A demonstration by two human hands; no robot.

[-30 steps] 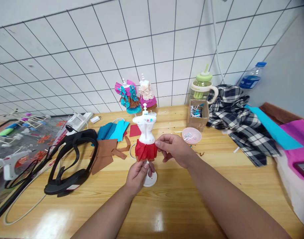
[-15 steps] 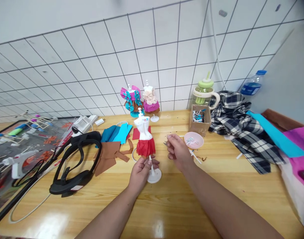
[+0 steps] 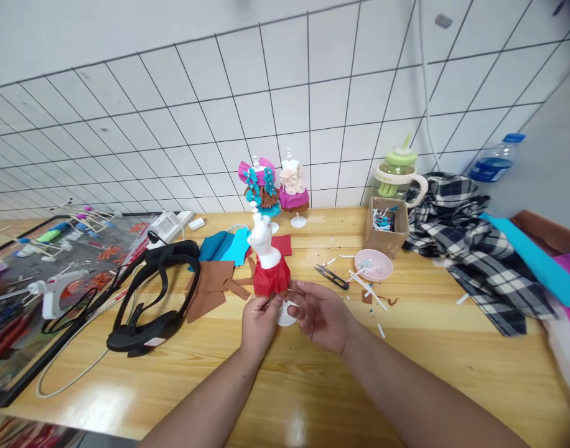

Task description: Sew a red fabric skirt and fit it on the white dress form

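Note:
A small white dress-form mannequin (image 3: 265,239) in a red pleated skirt (image 3: 272,277) leans slightly left in front of me. My left hand (image 3: 261,323) is closed around its stand just below the skirt. Beside the hem, my right hand (image 3: 323,316) has its fingers loosely curled and apart, the fingertips at or very near the skirt and stand; exact contact is hard to make out. Between the hands shows part of the white round base (image 3: 286,316). Black thread snips (image 3: 332,277) lie on the table just beyond my right hand.
Two dressed mannequins (image 3: 293,186) stand at the wall. Brown fabric pieces (image 3: 213,286), blue fabric (image 3: 219,247) and a black headset strap (image 3: 154,330) lie left. Right are a pink dish (image 3: 374,266), white strips (image 3: 368,289), a cardboard box (image 3: 385,236) and plaid cloth (image 3: 439,211).
My right hand has let go of the snips, which now lie on the table, and has moved left to the skirt. The mannequin has turned and tilted. The camera view has shifted.

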